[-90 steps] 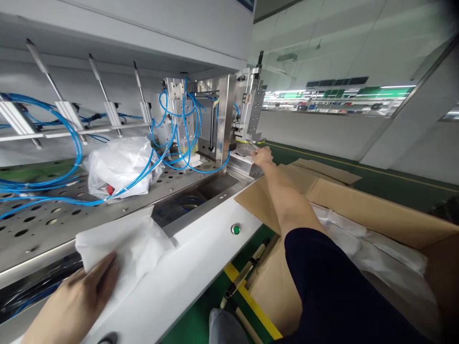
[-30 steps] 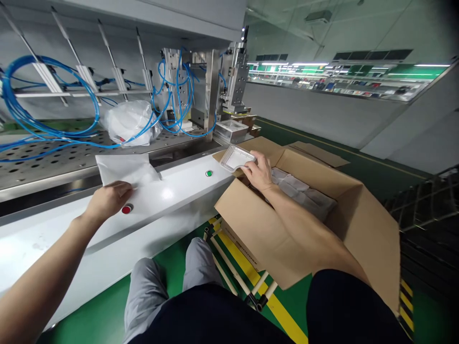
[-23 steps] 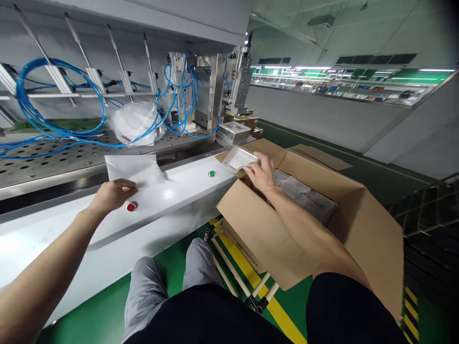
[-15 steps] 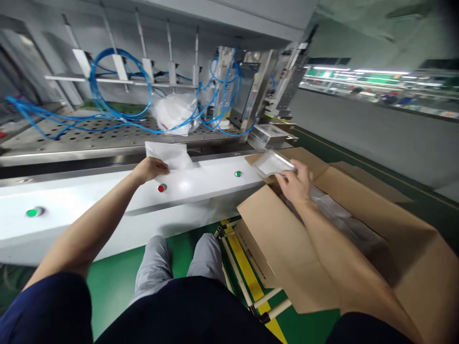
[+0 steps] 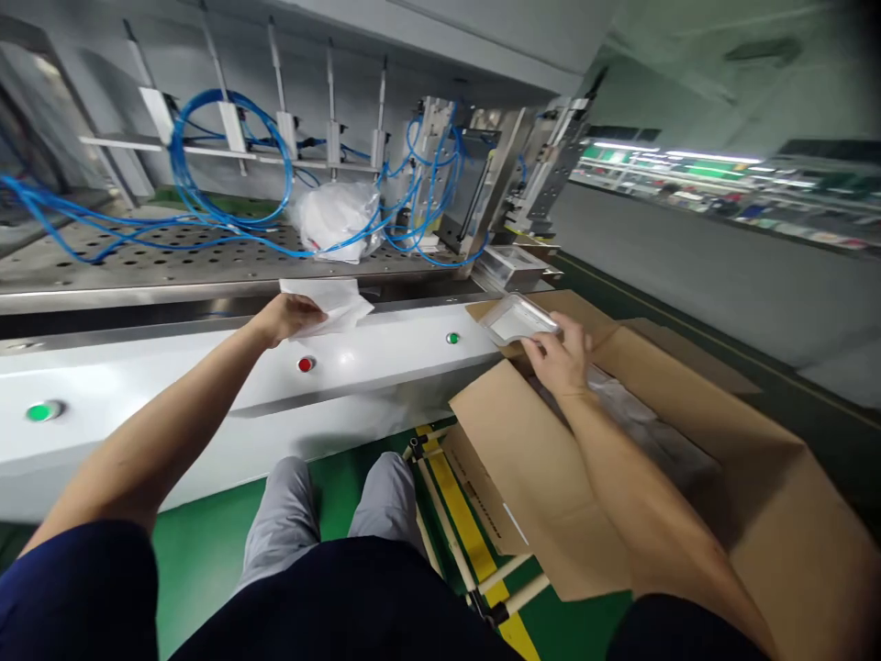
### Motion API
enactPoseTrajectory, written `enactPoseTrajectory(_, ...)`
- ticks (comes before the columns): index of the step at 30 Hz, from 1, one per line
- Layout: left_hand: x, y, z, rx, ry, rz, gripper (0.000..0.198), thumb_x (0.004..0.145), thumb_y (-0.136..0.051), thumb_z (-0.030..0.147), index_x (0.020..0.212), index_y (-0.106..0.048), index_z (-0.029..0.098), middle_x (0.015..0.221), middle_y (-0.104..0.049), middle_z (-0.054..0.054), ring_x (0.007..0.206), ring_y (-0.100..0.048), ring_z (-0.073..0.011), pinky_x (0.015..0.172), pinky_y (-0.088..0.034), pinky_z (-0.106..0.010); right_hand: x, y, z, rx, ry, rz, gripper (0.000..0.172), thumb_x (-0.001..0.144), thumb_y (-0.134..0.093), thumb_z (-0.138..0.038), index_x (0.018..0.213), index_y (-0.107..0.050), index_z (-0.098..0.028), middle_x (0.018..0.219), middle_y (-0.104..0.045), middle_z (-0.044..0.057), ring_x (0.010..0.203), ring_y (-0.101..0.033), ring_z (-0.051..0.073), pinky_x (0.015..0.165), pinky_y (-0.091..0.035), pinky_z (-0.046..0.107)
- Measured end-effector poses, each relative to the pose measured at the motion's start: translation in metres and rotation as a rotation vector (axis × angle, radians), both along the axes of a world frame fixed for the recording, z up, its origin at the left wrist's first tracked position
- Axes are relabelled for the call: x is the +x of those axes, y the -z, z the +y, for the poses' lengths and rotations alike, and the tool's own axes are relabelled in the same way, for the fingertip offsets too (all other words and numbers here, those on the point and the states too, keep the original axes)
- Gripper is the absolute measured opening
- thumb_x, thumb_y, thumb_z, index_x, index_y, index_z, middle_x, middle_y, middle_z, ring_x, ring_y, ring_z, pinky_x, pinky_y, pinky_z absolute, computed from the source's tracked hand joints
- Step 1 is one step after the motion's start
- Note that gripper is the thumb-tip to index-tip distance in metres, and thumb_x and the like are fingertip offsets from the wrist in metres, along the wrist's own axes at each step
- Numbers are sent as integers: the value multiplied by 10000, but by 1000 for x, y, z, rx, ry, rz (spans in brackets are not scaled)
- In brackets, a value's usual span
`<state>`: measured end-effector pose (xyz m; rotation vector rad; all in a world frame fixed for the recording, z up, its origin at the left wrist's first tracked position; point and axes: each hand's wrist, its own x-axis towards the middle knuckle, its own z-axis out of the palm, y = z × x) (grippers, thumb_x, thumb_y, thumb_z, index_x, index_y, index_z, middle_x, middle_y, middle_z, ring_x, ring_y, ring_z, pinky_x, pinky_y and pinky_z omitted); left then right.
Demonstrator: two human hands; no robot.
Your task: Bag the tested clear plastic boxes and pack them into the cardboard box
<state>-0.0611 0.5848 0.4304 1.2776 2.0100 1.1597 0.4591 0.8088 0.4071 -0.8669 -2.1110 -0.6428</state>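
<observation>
r fingers (image 5: 556,329) grip clear tray (image 5: 515,321) edge; l hand (image 5: 292,318) on white sheet (image 5: 337,301)

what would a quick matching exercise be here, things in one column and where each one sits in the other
Things:
1 shallow clear tray
2 white sheet
3 red push button
4 blue pneumatic tubing

Places:
A looped over the perforated steel plate
B held in the right hand
C set in the white panel
D under the left hand

Pairs: 1-B, 2-D, 3-C, 4-A
</observation>
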Motion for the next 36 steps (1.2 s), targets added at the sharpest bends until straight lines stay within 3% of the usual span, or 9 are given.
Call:
enactPoseTrajectory(4, 7, 2, -2, 72, -37, 77, 528, 629, -706, 643, 880, -713, 179, 767, -690, -61, 657, -548, -179, 573, -382, -277, -3, -6, -9, -19, -10, 15, 278, 985, -643, -454, 887, -702, -200, 1417, -550, 186, 1306, -553, 310, 1100, -446, 482)
enactPoseTrajectory(9, 19, -3, -4, 144, -64, 218, 376, 671, -726, 530, 816, -733, 183, 742, -694, -42, 667, -573, -169, 635, -413, -282, -21, -7, -19, -44, -89, 43, 263, 970, -672, -436, 873, -707, -194, 1402, -564, 182, 1313, -556, 317, 1096, -464, 490)
enactPoseTrajectory(12, 28, -10, -4, 181, -40, 275, 256, 673, -726, 408, 788, -727, 179, 723, -704, -39, 670, -610, -182, 650, -434, -288, -51, -11, -36, -80, -204, 84, 239, 956, -692, -410, 861, -715, -193, 1393, -573, 173, 1294, -571, 324, 1095, -479, 505)
enactPoseTrajectory(16, 39, -17, 0, 214, 38, 332, 156, 643, -707, 284, 761, -721, 183, 690, -704, -30, 663, -628, -193, 663, -458, -295, -108, -26, -86, -181, -440, 168, 223, 968, -677, -399, 884, -714, -196, 1355, -596, 152, 1161, -655, 272, 1037, -542, 455)
enactPoseTrajectory(19, 50, -20, 4, 237, 36, 342, 167, 651, -684, 235, 797, -743, 179, 717, -715, -34, 673, -630, -193, 695, -468, -304, -148, -35, -127, -268, -573, 235, 209, 985, -661, -389, 901, -704, -203, 1297, -632, 135, 1057, -693, 225, 992, -570, 404)
enactPoseTrajectory(22, 61, -24, 5, 275, 40, 343, 187, 685, -663, 225, 838, -751, 166, 754, -724, -47, 678, -622, -181, 709, -468, -298, -178, -34, -151, -354, -640, 281, 208, 985, -660, -393, 896, -697, -208, 1257, -657, 129, 1104, -690, 231, 994, -573, 392)
enactPoseTrajectory(26, 69, -32, 0, 374, 61, 282, 197, 728, -639, 286, 837, -744, 160, 743, -708, -42, 645, -590, -153, 661, -449, -272, -197, -19, -151, -476, -649, 259, 218, 963, -675, -416, 877, -706, -218, 1245, -663, 119, 1139, -682, 243, 992, -577, 399)
enactPoseTrajectory(31, 70, -37, -6, 447, 117, 102, 248, 704, -644, 362, 815, -715, 152, 650, -647, -17, 582, -543, -137, 577, -410, -249, -196, -10, -143, -532, -579, 199, 189, 927, -710, -412, 891, -733, -227, 1254, -658, 103, 1138, -680, 248, 972, -584, 394)
enactPoseTrajectory(36, 78, -41, -12, 401, 190, 249, 170, 672, -618, 268, 748, -721, 156, 658, -663, -16, 580, -545, -129, 593, -418, -254, -191, -12, -138, -450, -436, 226, 199, 931, -711, -417, 894, -743, -224, 1263, -649, 110, 1144, -671, 246, 896, -593, 349)
